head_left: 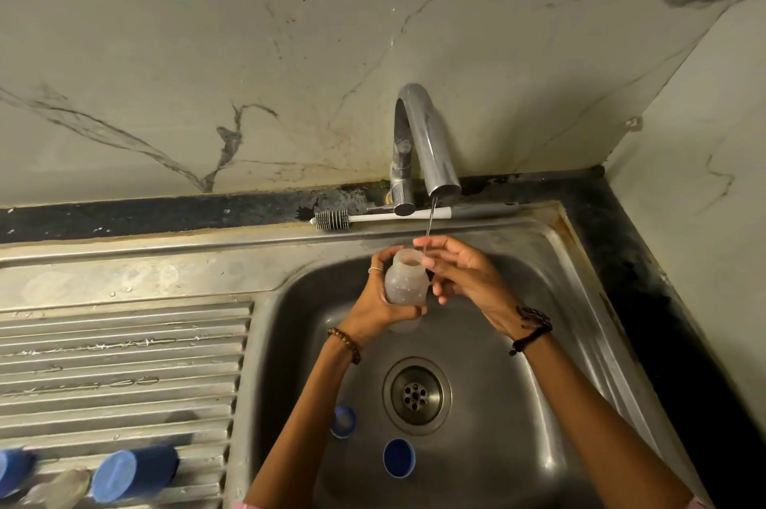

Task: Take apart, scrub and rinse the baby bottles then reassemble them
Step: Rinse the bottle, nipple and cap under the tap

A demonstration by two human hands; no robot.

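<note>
My left hand [375, 303] grips a cloudy, open baby bottle [405, 279] upright over the sink basin [497, 405]. A thin stream of water falls from the tap [427, 143] just to the right of the bottle's mouth. My right hand [460, 272] is beside the bottle, its fingers loosely bent, fingertips at the bottle's rim and in the stream. Two blue bottle parts lie in the basin, a ring [343, 420] and a cap [398, 457]. A bottle brush [331, 219] lies on the ledge behind the sink.
The ribbed draining board [124, 363] on the left carries two blue caps [134, 471] [14, 469] and a clear part [62, 485] at its front. The drain [415, 394] sits mid-basin. Marble wall stands behind and to the right.
</note>
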